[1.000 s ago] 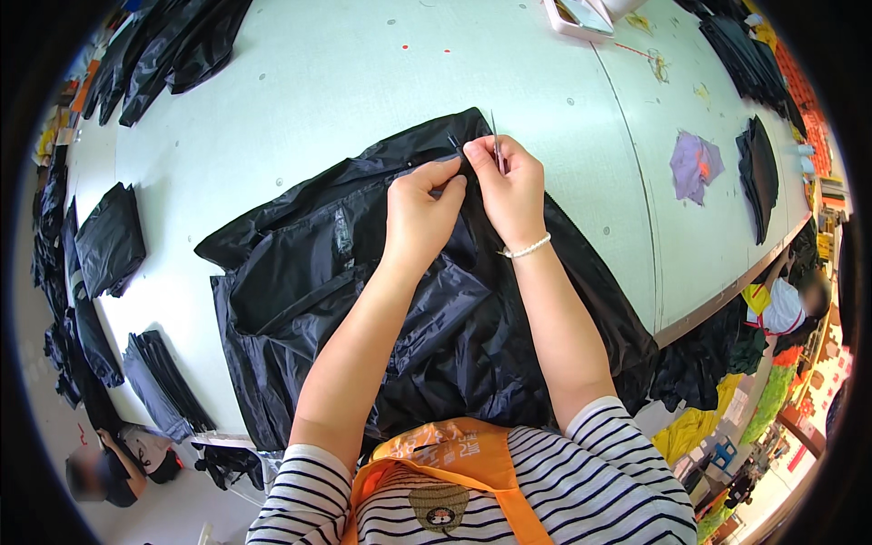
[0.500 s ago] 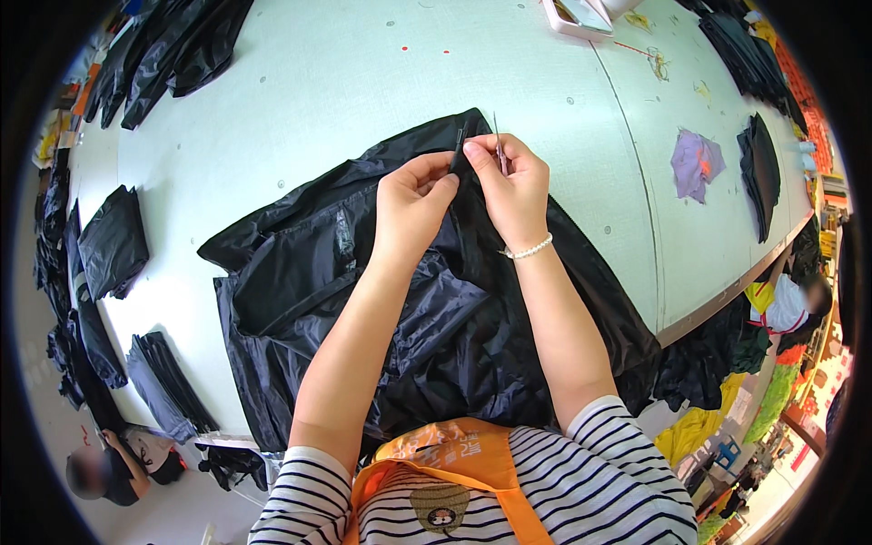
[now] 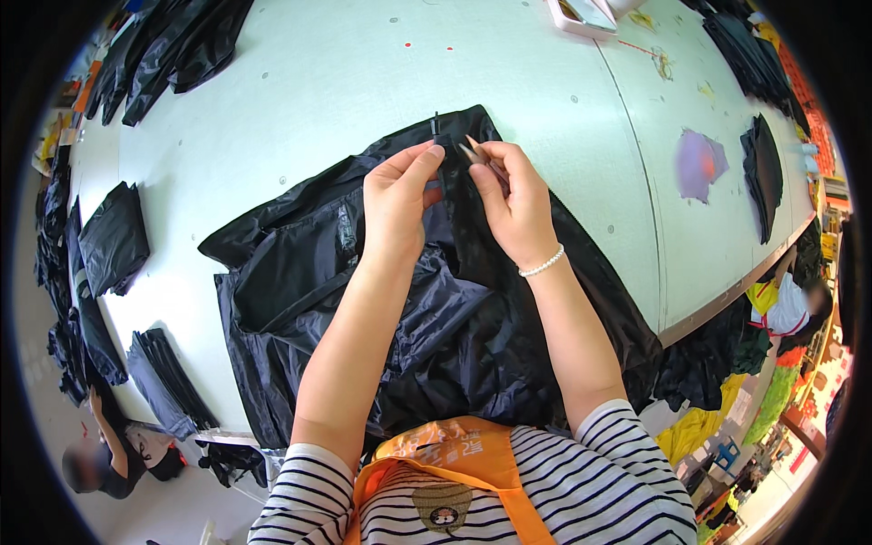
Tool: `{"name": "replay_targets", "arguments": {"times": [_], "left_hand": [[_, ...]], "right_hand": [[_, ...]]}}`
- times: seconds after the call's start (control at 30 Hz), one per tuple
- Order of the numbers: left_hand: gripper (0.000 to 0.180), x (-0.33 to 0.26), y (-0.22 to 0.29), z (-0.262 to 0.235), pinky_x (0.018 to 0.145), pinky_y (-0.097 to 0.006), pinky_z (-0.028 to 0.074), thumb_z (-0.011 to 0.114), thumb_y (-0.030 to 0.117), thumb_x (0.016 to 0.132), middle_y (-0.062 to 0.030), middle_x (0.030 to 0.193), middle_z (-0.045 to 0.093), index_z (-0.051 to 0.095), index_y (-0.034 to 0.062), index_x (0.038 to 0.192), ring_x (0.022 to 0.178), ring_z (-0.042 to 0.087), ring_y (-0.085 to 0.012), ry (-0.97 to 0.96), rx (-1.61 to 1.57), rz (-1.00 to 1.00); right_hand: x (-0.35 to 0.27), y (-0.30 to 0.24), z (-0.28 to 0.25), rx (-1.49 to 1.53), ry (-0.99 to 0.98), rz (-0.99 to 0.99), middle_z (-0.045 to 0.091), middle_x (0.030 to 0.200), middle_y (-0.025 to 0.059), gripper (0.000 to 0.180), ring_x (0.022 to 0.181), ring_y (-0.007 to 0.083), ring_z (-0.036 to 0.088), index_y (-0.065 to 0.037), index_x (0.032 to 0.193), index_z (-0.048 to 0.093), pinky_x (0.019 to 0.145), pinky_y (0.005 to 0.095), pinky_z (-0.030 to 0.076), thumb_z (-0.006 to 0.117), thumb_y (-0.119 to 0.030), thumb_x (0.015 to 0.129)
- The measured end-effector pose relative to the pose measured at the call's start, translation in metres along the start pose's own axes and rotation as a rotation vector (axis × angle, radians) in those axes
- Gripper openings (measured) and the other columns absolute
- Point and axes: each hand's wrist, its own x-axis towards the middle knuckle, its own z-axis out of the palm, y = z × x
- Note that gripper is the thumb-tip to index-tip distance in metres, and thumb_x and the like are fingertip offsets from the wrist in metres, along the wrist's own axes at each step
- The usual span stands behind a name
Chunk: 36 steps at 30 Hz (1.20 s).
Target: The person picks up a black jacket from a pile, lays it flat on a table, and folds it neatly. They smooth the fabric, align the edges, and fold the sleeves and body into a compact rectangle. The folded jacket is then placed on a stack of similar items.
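A black shiny garment (image 3: 445,336) lies spread across the table in front of me, creased in the middle. My left hand (image 3: 400,186) is closed, thumb and finger pinching a narrow black strip (image 3: 436,124) that sticks up near the garment's far edge. In my right hand (image 3: 518,200) is a pair of small thread snips (image 3: 471,150), with the two pointed tips apart and aimed at the strip. A gap shows between the tips and my left fingertips. The lower part of the snips is hidden in my right hand.
Folded black garments (image 3: 113,238) and a dark stack (image 3: 168,386) lie left. At right are a purple cloth scrap (image 3: 699,165) and a folded black piece (image 3: 761,177). A pink-rimmed tray (image 3: 581,18) stands at the far edge. A person (image 3: 104,463) is at lower left.
My left hand has shifted left with the strip, and my right hand has moved slightly right, so they are farther apart. The snips have swung from upright to pointing left.
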Motion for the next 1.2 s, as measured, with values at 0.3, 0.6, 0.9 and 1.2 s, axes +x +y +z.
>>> {"name": "replay_targets", "arguments": {"times": [0.3,0.6,0.9,1.2], "left_hand": [[0.015,-0.007,0.005,0.012,0.062,-0.023,0.042,0.066,0.014,0.084,0.0024,0.078,0.058,0.069,0.0036,0.094,0.073,0.052,-0.0067,0.007,0.009,-0.026],[0.015,-0.009,0.005,0.013,0.061,-0.023,0.041,0.067,0.015,0.083,0.0028,0.078,0.057,0.069,0.0036,0.093,0.071,0.05,-0.0063,0.015,-0.012,-0.041],[0.014,-0.008,0.004,0.012,0.06,-0.024,0.041,0.068,0.014,0.083,0.0033,0.074,0.055,0.069,0.0035,0.092,0.069,0.05,-0.0061,0.029,-0.019,-0.046],[0.013,-0.005,-0.002,0.012,0.061,-0.024,0.044,0.067,0.013,0.083,0.0027,0.074,0.055,0.068,0.0035,0.091,0.068,0.051,-0.0071,0.036,-0.058,-0.075]], "right_hand": [[0.009,-0.006,0.007,0.03,0.027,-0.017,0.058,0.082,0.0067,0.019,0.066,0.0141,0.056,-0.003,0.099,0.056,0.059,0.0247,0.047,0.066,-0.01,0.085],[0.007,-0.006,0.013,0.034,0.102,-0.013,0.063,0.086,0.0092,0.017,0.071,0.0193,0.064,-0.003,0.098,0.057,0.062,0.0274,0.05,0.066,-0.011,0.085],[0.006,-0.007,0.018,-0.01,0.144,-0.025,0.063,0.083,0.0101,0.016,0.071,0.0215,0.065,-0.003,0.096,0.058,0.062,0.0284,0.05,0.067,-0.009,0.083],[0.004,-0.002,0.011,0.054,0.154,0.128,0.06,0.075,0.0042,0.015,0.06,0.0085,0.051,-0.001,0.095,0.058,0.055,0.0223,0.042,0.064,-0.013,0.088]]}}
